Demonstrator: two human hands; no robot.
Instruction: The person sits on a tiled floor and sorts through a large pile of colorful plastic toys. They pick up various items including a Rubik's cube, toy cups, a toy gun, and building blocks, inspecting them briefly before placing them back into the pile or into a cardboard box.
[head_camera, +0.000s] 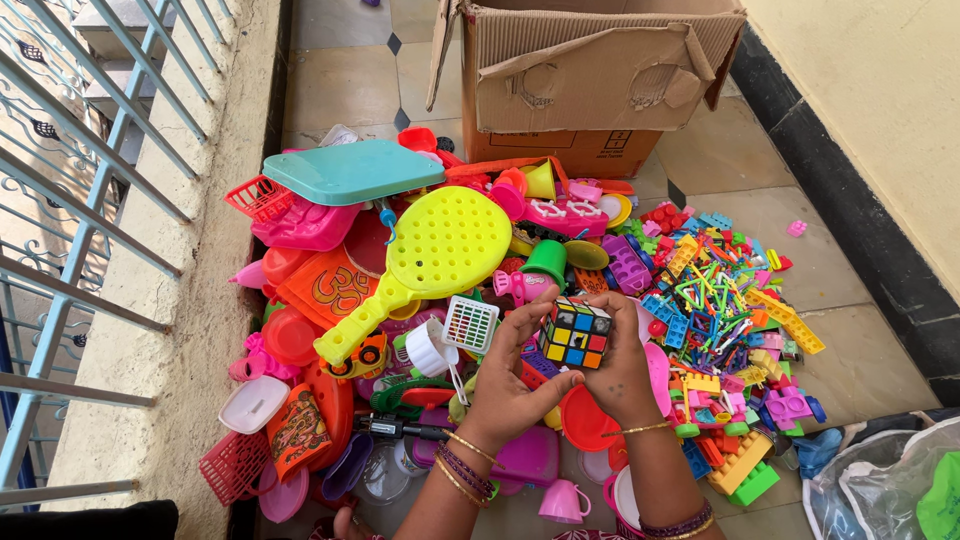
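Note:
A small puzzle cube (576, 334) with black edges and coloured squares is held between both hands above a heap of plastic toys. My left hand (505, 385) grips its left and lower side, thumb under it. My right hand (621, 372) wraps its right side from behind. Both wrists wear bangles. Just left of the cube lie a small white grid basket (469, 323) and a white cup (428, 349). A yellow perforated paddle (432, 255) lies above and to the left.
An open cardboard box (590, 85) stands at the back. A teal tray (352, 170), red baskets and pink dishes fill the left. Building bricks and sticks (715, 300) spread to the right. A railing (70, 250) and ledge run along the left, a wall on the right, a plastic bag (890, 485) bottom right.

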